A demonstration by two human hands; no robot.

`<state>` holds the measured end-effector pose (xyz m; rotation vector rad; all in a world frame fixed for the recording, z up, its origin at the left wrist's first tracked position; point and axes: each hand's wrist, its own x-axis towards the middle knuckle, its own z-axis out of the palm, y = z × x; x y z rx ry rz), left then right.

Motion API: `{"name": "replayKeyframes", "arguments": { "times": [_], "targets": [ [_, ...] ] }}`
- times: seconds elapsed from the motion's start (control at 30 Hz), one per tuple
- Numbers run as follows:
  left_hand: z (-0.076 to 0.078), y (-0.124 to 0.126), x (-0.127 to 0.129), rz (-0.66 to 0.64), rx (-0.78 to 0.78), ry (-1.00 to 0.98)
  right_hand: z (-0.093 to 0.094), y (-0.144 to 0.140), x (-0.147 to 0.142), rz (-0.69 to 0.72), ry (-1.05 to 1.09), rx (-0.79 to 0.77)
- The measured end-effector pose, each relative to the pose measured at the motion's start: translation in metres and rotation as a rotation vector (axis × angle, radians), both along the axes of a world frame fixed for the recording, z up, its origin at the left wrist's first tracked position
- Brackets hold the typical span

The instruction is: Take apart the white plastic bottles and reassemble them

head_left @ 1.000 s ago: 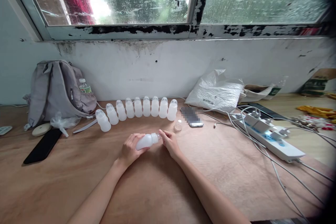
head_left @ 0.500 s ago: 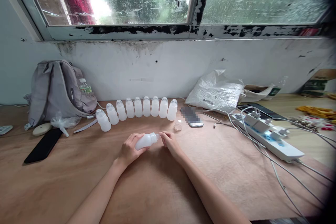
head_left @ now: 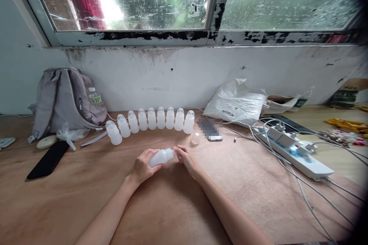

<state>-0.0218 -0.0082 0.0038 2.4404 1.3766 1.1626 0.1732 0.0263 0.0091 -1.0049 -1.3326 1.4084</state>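
Observation:
My left hand (head_left: 145, 164) is wrapped round a frosted white baby bottle (head_left: 158, 157), which lies tilted with its neck towards the right. A small clear tip, probably a teat, shows at the bottle's mouth. The fingers of my right hand (head_left: 184, 155) are pinched together on this tip; the fingers partly cover it. Just beyond my right hand, a clear round cap (head_left: 195, 140) lies on the table. Behind both hands, several similar bottles (head_left: 151, 118) with clear caps stand upright in a curved row.
A phone (head_left: 211, 129) lies right of the row, before a white plastic package (head_left: 235, 101). Farther right are a power strip (head_left: 299, 157) and loose cables. To the left are a grey backpack (head_left: 63, 99), a black phone-like slab (head_left: 48, 160) and a clear plastic bag (head_left: 71, 133).
The view has shifted slightly, so everything sits a little lower. My hands keep the same hold on the bottle, and the right fingers have shifted slightly at its tip.

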Motion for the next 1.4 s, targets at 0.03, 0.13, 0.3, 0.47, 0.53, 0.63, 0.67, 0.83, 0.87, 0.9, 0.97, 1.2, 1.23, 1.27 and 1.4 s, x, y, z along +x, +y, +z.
{"name": "replayKeyframes", "arguments": {
  "times": [0.03,0.13,0.3,0.47,0.53,0.63,0.67,0.83,0.87,0.9,0.97,1.2,1.23,1.27,1.4],
  "targets": [
    [0.001,-0.001,0.001,-0.009,-0.015,-0.004,0.000,0.000,0.000,-0.003,0.004,0.001],
    [0.003,-0.004,0.005,-0.027,-0.081,-0.052,0.001,-0.001,-0.001,-0.012,-0.003,0.022],
    [0.010,-0.007,0.011,-0.006,-0.303,-0.251,0.012,-0.009,-0.005,-0.064,0.074,0.069],
    [0.013,-0.005,0.016,-0.099,-0.632,-0.502,0.025,-0.018,-0.007,0.176,0.231,-0.002],
    [0.013,-0.005,0.018,-0.161,-0.675,-0.541,0.024,-0.018,-0.007,0.210,0.247,-0.021],
    [0.013,-0.008,0.021,-0.146,-0.564,-0.473,0.020,-0.016,-0.006,0.143,0.229,0.003],
    [0.013,-0.010,0.022,-0.114,-0.509,-0.430,0.018,-0.016,-0.007,0.120,0.216,0.011],
    [0.011,-0.017,0.024,0.024,-0.296,-0.208,0.012,-0.015,-0.009,0.079,0.163,0.053],
    [0.010,-0.017,0.024,0.043,-0.261,-0.173,0.011,-0.014,-0.009,0.094,0.146,0.063],
    [0.008,-0.017,0.024,0.064,-0.226,-0.144,0.010,-0.012,-0.007,0.106,0.119,0.079],
    [0.005,-0.015,0.022,0.118,-0.160,-0.099,0.008,-0.005,0.001,0.044,0.019,0.156],
    [0.003,-0.011,0.014,0.161,-0.073,0.000,-0.017,0.040,0.058,-0.628,-0.633,0.599],
    [0.003,-0.011,0.014,0.151,-0.061,0.014,-0.021,0.044,0.063,-0.644,-0.662,0.580],
    [0.004,-0.012,0.014,0.141,-0.052,0.026,-0.025,0.047,0.067,-0.644,-0.668,0.551],
    [0.004,-0.013,0.015,0.117,-0.046,0.063,-0.026,0.047,0.067,-0.628,-0.478,0.371]
  ]
}}
